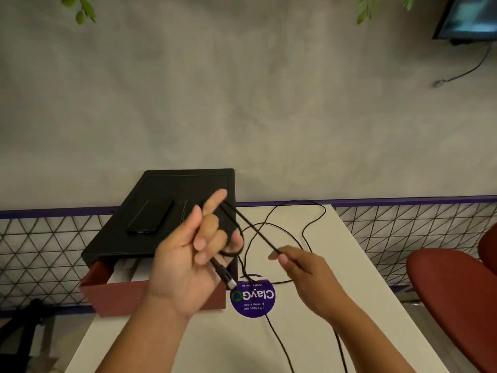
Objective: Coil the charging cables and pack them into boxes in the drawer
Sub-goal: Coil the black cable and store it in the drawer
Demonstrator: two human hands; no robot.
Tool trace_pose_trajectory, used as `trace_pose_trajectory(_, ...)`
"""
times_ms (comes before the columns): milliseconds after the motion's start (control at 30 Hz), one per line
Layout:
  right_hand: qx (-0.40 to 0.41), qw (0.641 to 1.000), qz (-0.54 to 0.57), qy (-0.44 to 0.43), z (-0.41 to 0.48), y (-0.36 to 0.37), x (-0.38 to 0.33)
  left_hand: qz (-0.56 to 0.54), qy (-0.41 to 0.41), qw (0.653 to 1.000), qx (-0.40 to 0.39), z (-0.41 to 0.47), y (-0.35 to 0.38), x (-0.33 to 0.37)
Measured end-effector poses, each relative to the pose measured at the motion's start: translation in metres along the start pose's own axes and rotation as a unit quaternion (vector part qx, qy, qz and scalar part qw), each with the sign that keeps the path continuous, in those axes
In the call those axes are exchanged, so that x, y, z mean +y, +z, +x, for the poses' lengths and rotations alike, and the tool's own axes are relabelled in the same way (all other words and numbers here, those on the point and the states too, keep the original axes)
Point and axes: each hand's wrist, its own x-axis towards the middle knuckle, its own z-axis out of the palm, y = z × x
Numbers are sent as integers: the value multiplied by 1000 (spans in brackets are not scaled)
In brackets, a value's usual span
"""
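The grip of your left hand (188, 254) is closed round the black charging cable (255, 230). The palm faces you at the centre of the frame and the lower fingers curl over a small loop of cable. The forefinger points up, and the cable passes over it near the tip. The plug (228, 279), black with a silver end, sticks out below the curled fingers toward the lower right.

From the raised forefinger the cable runs straight and taut, down and to the right, to your right hand (304, 267). There the grip is a pinch: thumb and fingertips close on the cable, with the back of the hand turned toward you.

Beyond the pinch the rest of the cable lies in loose loops on the white tabletop (228, 345). Part of it curves toward the far edge, and part trails down to the bottom of the frame between your forearms. One strand crosses a round purple sticker (252, 300).

Behind your left hand sits a black cabinet (161, 189) with a dark phone (152, 216) lying flat on its top. Its reddish-brown drawer (121, 294) is pulled out, with white boxes (126, 273) partly visible inside.

A red chair (451, 292) stands at the right edge of the frame.
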Motion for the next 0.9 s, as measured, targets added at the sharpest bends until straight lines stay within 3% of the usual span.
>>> trace_pose_trajectory(133,-120,992,-26,22,-11,16,9,102,61,992,38,2,5,-2)
trace_pose_trajectory(267,-227,971,-71,-13,-19,26,-7,238,105,965,14,4,-3,-20)
trace_pose_trajectory(333,-262,962,-71,-18,-23,23,-16,401,119,908,2,4,-12,-26)
trace_pose_trajectory(433,-267,956,-107,-64,-27,12,-30,620,114,776,-16,3,-25,-36)
trace_pose_trajectory(500,-213,961,-135,-115,-27,2,-39,669,78,737,-47,-1,-30,-42)
trace_pose_trajectory(533,-174,966,-139,-128,-26,-4,-42,663,44,746,-51,-2,-32,-44)
trace_pose_trajectory(633,-42,994,-28,-94,-21,-18,-41,510,-90,855,-28,-11,-24,-45)
trace_pose_trajectory(700,29,995,47,-79,-17,-21,-39,397,-138,906,-51,-17,-17,-42)
trace_pose_trajectory(767,63,992,67,-84,-15,-18,-38,309,-139,938,-73,-20,-12,-40)
trace_pose_trajectory(900,46,987,44,-145,-14,-5,-43,132,-177,973,-73,-22,-6,-43)
